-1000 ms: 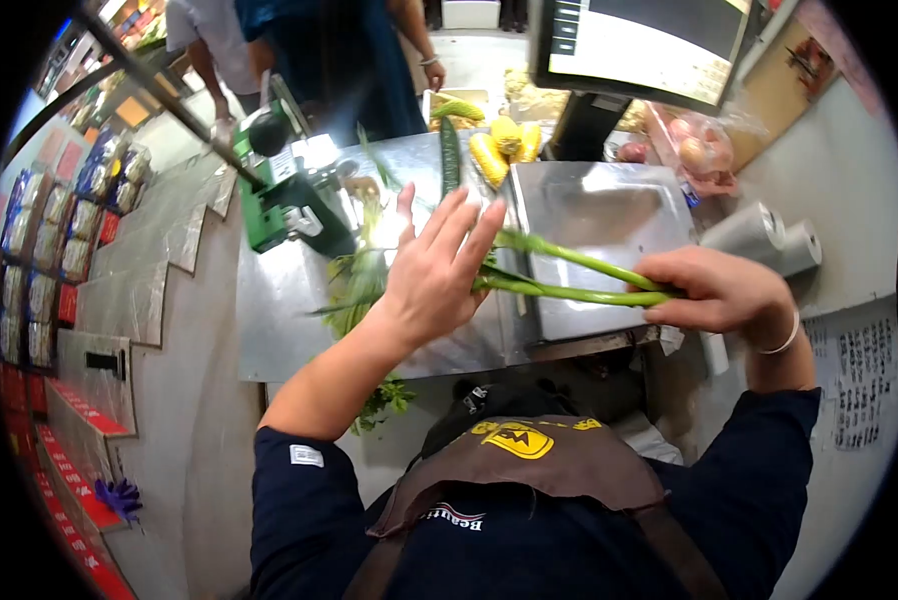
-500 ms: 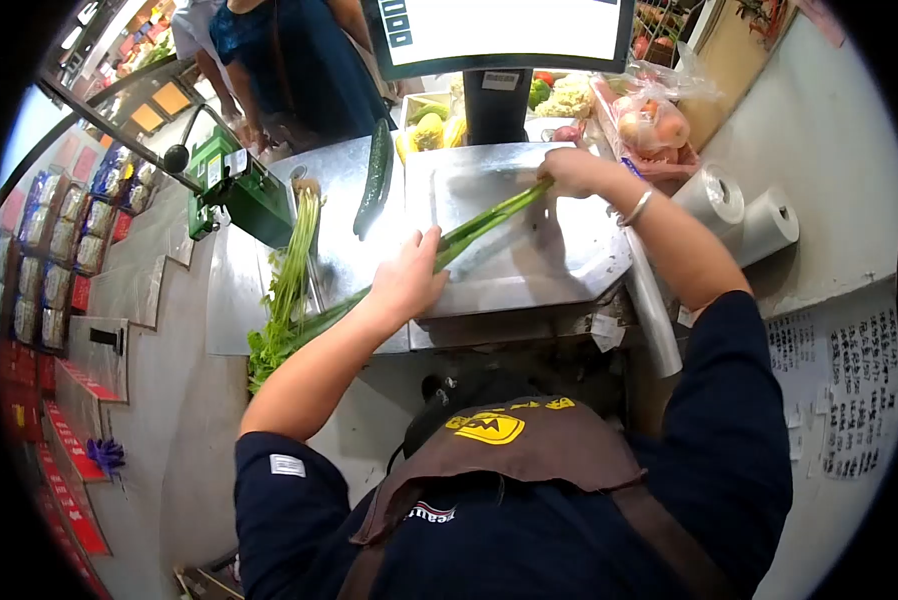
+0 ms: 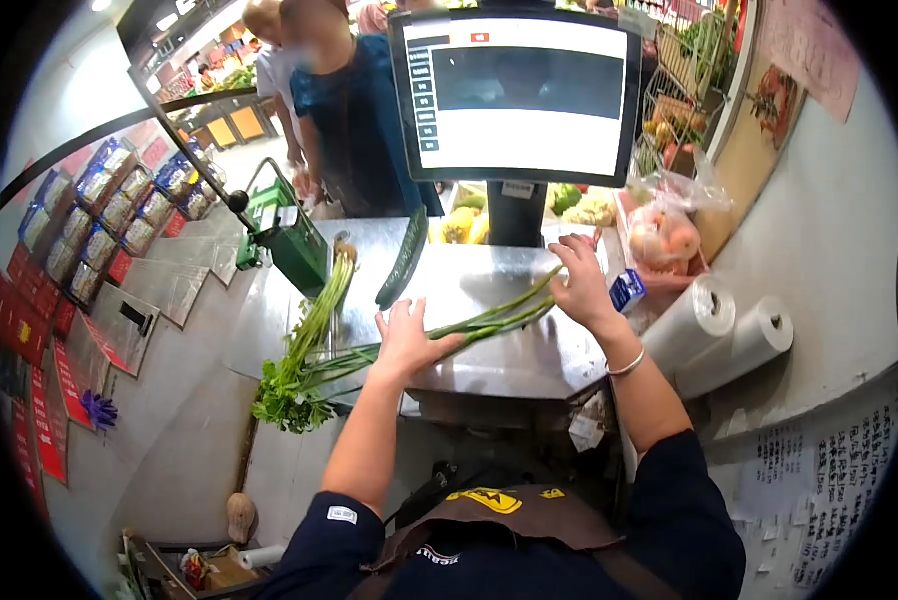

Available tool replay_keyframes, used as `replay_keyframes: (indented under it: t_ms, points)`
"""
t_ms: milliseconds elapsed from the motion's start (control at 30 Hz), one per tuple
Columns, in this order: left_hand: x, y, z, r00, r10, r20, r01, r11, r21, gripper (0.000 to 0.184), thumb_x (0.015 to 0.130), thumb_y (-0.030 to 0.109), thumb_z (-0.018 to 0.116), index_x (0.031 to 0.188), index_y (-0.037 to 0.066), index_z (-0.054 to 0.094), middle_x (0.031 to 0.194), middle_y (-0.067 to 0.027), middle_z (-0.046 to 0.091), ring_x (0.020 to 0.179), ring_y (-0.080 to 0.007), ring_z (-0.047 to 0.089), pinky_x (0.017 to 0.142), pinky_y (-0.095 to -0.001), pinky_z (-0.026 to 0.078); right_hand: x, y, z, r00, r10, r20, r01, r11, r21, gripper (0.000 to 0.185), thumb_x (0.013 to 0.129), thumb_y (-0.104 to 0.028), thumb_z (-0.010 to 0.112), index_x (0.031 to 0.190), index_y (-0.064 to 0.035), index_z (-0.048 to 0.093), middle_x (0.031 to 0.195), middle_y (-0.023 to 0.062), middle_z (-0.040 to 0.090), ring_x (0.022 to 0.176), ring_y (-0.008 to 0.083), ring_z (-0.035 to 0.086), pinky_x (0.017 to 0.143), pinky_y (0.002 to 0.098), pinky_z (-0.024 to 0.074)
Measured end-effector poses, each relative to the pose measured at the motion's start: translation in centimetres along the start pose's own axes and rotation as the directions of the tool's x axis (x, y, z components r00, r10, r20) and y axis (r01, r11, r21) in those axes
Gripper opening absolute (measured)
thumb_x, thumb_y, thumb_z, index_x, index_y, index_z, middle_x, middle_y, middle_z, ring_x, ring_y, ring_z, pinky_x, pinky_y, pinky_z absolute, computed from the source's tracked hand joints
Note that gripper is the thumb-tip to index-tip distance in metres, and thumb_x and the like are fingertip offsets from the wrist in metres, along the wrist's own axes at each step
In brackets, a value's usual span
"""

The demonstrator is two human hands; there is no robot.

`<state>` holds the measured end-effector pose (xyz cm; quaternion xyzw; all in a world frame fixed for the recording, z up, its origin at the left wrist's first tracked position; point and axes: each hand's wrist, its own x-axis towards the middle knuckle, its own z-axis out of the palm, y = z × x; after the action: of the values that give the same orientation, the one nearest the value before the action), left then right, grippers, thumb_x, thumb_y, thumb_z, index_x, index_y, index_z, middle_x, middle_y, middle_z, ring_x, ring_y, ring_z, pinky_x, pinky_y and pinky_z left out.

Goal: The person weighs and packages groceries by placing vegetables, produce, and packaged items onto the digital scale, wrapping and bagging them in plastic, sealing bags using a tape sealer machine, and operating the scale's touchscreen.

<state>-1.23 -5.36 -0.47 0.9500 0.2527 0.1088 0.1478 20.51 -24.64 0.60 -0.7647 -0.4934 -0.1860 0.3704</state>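
Observation:
Long green stalks (image 3: 479, 326), like scallions, lie slanting over the metal scale plate (image 3: 529, 365). My left hand (image 3: 409, 343) rests over their middle with fingers apart, touching or just above them. At their right end, my right hand (image 3: 581, 280) has its fingers bent around the tips; its grip is partly hidden. The leafy end of the stalks reaches left to a bunch of celery-like greens (image 3: 314, 335) on the metal counter (image 3: 259, 325). A cucumber (image 3: 403, 262) lies beyond my left hand.
A screen (image 3: 517, 95) stands behind the scale. Left is a green device (image 3: 291, 240). Two plastic rolls (image 3: 704, 310) and bagged round fruit (image 3: 664, 240) are at the right. Two people stand across the counter, one in a dark blue top (image 3: 354, 130). Yellow vegetables (image 3: 461, 225) lie behind.
The view has tilted up, showing more of the screen. The stalks now lie lower over the scale plate, and my left hand's fingers have spread.

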Motion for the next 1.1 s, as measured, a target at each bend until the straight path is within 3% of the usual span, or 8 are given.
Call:
replay_keyframes:
  t_ms: [67, 167, 400, 567, 700, 900, 1033, 1100]
  points:
    - [-0.8, 0.2, -1.3, 0.96, 0.026, -0.277, -0.084, 0.976, -0.201, 0.068, 0.067, 0.041, 0.07, 0.115, -0.001, 0.049, 0.113, -0.0208, 0.048, 0.111, -0.0336, 0.041, 0.099, -0.0499, 0.022, 2.4, -1.6, -0.1, 0.983, -0.001, -0.186, 0.015, 0.997, 0.073, 0.029, 0.067, -0.003, 0.058, 0.096, 0.0007, 0.057, 0.1, 0.0169, 0.056, 0.103, 0.0356, 0.049, 0.089, 0.0416, 0.04]
    - [-3.1, 0.7, -3.8, 0.914, 0.026, -0.405, -0.182, 0.918, -0.352, 0.049, 0.067, 0.025, 0.072, 0.104, -0.002, 0.054, 0.106, -0.0195, 0.052, 0.103, -0.0344, 0.047, 0.092, -0.0437, 0.033, 7.5, -3.9, 0.5, 0.924, -0.206, -0.323, 0.214, 0.977, -0.011, 0.025, 0.069, -0.004, 0.058, 0.094, 0.0016, 0.057, 0.095, 0.016, 0.057, 0.101, 0.0348, 0.05, 0.088, 0.041, 0.0393]
    - [-7.2, -3.9, -6.7, 0.871, 0.059, -0.488, -0.265, 0.893, -0.363, 0.034, 0.067, 0.013, 0.071, 0.093, -0.003, 0.057, 0.098, -0.0183, 0.057, 0.09, -0.0329, 0.055, 0.079, -0.0362, 0.044, 20.5, -8.7, 3.6, 0.884, -0.33, -0.33, 0.206, 0.91, -0.359, 0.054, 0.079, -0.033, 0.058, 0.12, 0.0011, 0.048, 0.129, 0.0145, 0.044, 0.129, 0.0313, 0.025, 0.103, 0.0532, 0.011]
    - [-8.4, -6.7, -8.7, 0.888, 0.021, -0.458, -0.244, 0.868, -0.432, 0.03, 0.068, 0.011, 0.07, 0.092, -0.003, 0.058, 0.095, -0.0171, 0.059, 0.088, -0.0307, 0.057, 0.078, -0.0344, 0.045, 25.3, -9.3, 6.3, 0.941, -0.204, -0.27, 0.021, 0.832, -0.554, 0.068, 0.083, -0.052, 0.044, 0.13, -0.0032, 0.039, 0.137, 0.013, 0.035, 0.134, 0.0299, 0.01, 0.101, 0.0598, 0.0017]
    - [-8.2, -8.2, -10.0, 0.909, 0.058, -0.414, -0.261, 0.852, -0.454, 0.027, 0.07, 0.005, 0.067, 0.094, -0.002, 0.059, 0.097, -0.0136, 0.059, 0.092, -0.0243, 0.056, 0.083, -0.0314, 0.043, 23.5, -10.7, 6.7, 0.925, -0.165, -0.342, -0.031, 0.865, -0.501, 0.068, 0.083, -0.053, 0.044, 0.133, -0.0064, 0.037, 0.137, 0.0133, 0.034, 0.133, 0.0309, 0.015, 0.102, 0.0585, -0.0005]
    - [-4.6, -8.4, -10.4, 0.93, 0.225, -0.291, -0.355, 0.751, -0.557, 0.023, 0.073, 0.003, 0.064, 0.095, -0.001, 0.058, 0.093, -0.0087, 0.057, 0.088, -0.0198, 0.054, 0.08, -0.0282, 0.04, 7.9, -12.5, 4.5, 0.831, -0.072, -0.552, -0.064, 0.973, -0.223, 0.055, 0.078, -0.039, 0.057, 0.114, 0.0019, 0.047, 0.115, 0.0188, 0.046, 0.118, 0.036, 0.034, 0.098, 0.051, 0.0193]
    - [-2.2, -4.9, -8.8, 0.892, 0.395, -0.22, -0.436, 0.622, -0.65, 0.02, 0.071, 0.0, 0.065, 0.09, -0.001, 0.058, 0.08, -0.0049, 0.053, 0.076, -0.0133, 0.05, 0.068, -0.0234, 0.037, -7.6, -12.3, 1.7, 0.803, 0.211, -0.558, -0.236, 0.971, 0.028, 0.035, 0.071, -0.009, 0.066, 0.102, 0.0027, 0.054, 0.106, 0.0177, 0.05, 0.099, 0.0341, 0.048, 0.087, 0.0375, 0.0389]
    - [-1.4, -2.6, -7.6, 0.889, 0.437, -0.135, -0.391, 0.574, -0.719, 0.016, 0.073, 0.0, 0.064, 0.088, -0.001, 0.059, 0.071, -0.0002, 0.05, 0.065, -0.0066, 0.044, 0.058, -0.019, 0.033, -15.0, -10.9, -0.9, 0.72, 0.316, -0.618, -0.465, 0.881, -0.091, 0.021, 0.074, -0.005, 0.064, 0.093, 0.0001, 0.056, 0.096, 0.0139, 0.053, 0.083, 0.0269, 0.053, 0.073, 0.0328, 0.0439]
